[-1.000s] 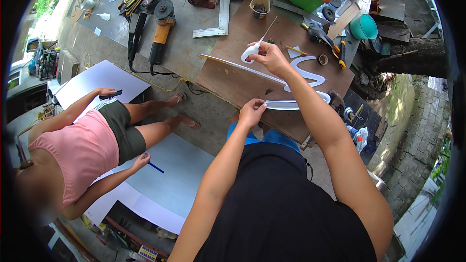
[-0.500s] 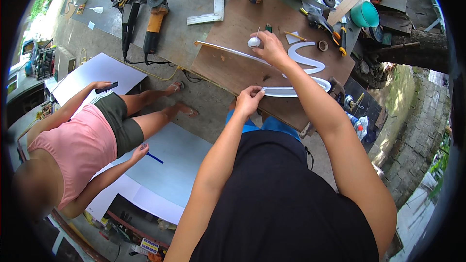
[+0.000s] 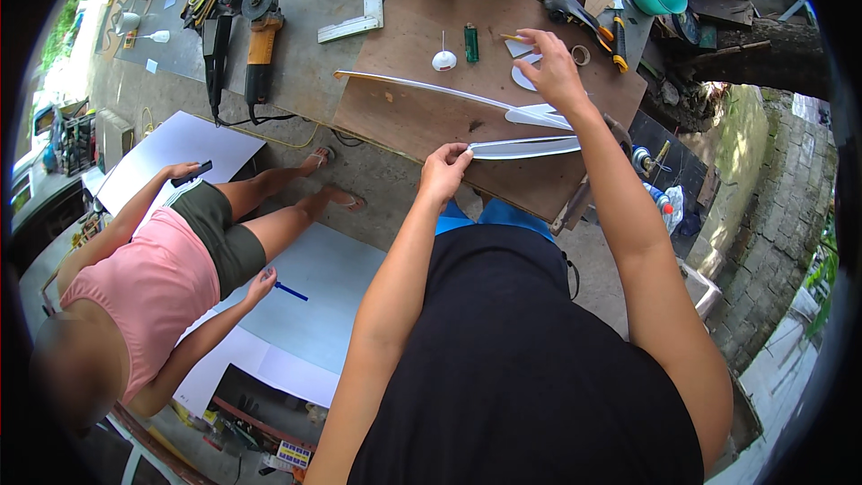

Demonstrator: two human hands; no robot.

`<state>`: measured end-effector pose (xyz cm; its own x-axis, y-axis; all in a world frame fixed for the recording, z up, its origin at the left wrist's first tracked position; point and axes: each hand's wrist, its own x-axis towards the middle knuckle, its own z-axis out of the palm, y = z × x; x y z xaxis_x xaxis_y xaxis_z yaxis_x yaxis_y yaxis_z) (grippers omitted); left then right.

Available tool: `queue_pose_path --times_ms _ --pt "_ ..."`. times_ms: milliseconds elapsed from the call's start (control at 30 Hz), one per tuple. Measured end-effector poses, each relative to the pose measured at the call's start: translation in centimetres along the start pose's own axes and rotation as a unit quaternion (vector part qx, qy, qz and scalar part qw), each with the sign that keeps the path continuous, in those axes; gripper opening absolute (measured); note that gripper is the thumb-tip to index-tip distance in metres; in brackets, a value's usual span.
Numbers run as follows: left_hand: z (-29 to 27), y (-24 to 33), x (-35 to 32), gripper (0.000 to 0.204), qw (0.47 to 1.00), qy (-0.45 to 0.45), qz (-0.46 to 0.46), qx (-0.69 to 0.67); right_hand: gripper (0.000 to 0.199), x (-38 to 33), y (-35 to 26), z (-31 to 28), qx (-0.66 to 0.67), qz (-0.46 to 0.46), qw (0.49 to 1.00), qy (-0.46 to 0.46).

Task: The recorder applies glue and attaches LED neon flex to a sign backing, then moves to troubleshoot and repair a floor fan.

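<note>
My left hand pinches the tapered end of a white curved letter-shaped piece, near the table's front edge. The piece stands on its side with a thin raised rim. My right hand is over the table, thumb and fingers apart, above a white paper scrap and a yellow pencil. The hand partly hides both, and its forearm covers much of the piece's right side. A small white bottle with a thin needle tip stands beside a green lighter. A long thin white strip runs toward the piece.
A tape roll, pliers and an orange-handled cutter lie at the right. An angle grinder and a metal square are at the left. Another person in a pink top stands left, holding a blue pen.
My right hand has let go of the white bottle, which now stands on the table, and has moved right toward the pencil. My left hand keeps its pinch. The view has shifted slightly.
</note>
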<state>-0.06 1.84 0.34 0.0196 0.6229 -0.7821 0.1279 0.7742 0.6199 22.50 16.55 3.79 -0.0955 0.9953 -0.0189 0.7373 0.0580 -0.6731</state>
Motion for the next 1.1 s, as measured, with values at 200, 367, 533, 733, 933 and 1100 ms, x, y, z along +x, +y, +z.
queue_pose_path --times_ms 200,367,533,733,933,1100 --pt "0.1 0.2 -0.2 0.032 1.0 -0.009 0.0 -0.003 0.042 0.0 3.8 -5.8 -0.031 0.054 0.996 0.062" --pt "-0.2 0.0 -0.2 0.034 1.0 -0.01 -0.003 -0.019 0.04 -0.4 5.9 -8.3 -0.064 0.062 0.991 0.097" --pt "-0.7 0.7 -0.1 0.034 1.0 0.006 0.009 -0.007 0.033 0.0 9.4 -10.3 -0.117 0.084 0.978 0.15" --pt "-2.6 5.9 1.9 0.033 0.945 0.193 0.26 0.052 0.025 1.6 14.5 -11.4 -0.131 0.265 0.938 0.182" --pt "-2.4 12.2 6.2 0.044 0.863 0.2 0.449 0.115 0.053 3.7 17.7 -9.6 -0.14 0.333 0.927 0.1" --pt "-1.4 13.9 8.3 0.031 0.903 0.098 0.415 0.038 0.055 4.2 18.2 -8.3 -0.12 0.386 0.912 0.066"
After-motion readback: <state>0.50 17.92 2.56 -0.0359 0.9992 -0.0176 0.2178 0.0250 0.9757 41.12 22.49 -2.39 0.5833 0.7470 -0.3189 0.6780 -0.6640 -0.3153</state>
